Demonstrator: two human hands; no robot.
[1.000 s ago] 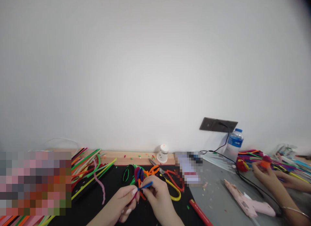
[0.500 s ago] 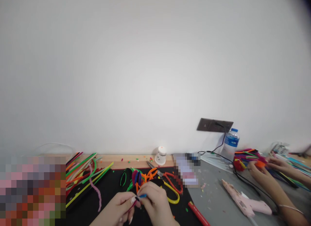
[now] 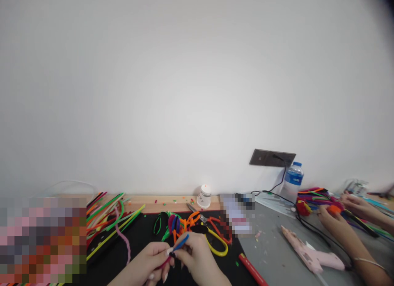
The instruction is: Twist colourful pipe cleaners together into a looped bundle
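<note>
At the bottom centre, my left hand [image 3: 152, 259] is closed on a magenta pipe cleaner piece [image 3: 164, 263], only part of which shows between the fingers. Close against it, my right hand [image 3: 195, 253] pinches a short blue pipe cleaner [image 3: 181, 242], its free end pointing up and right. A small dark bit sits where the fingertips meet. Just beyond the hands lie bent green [image 3: 157, 226], orange [image 3: 193, 218] and purple-blue pipe cleaners on the black mat [image 3: 143, 236]. Yellow-handled scissors [image 3: 219, 247] lie right of my right hand.
Loose pipe cleaners [image 3: 107, 224] spread at left. A white cup [image 3: 203, 196] stands by the wall. On the right are a red tube [image 3: 252, 270], a pink glue gun [image 3: 310, 253] with a cable, a bottle [image 3: 293, 181], and another person's hands [image 3: 331, 218] holding something orange.
The blue pipe cleaner now stands up more steeply from my fingers and shows more of its length. My hands have shifted slightly. The other person's hands have moved a little right.
</note>
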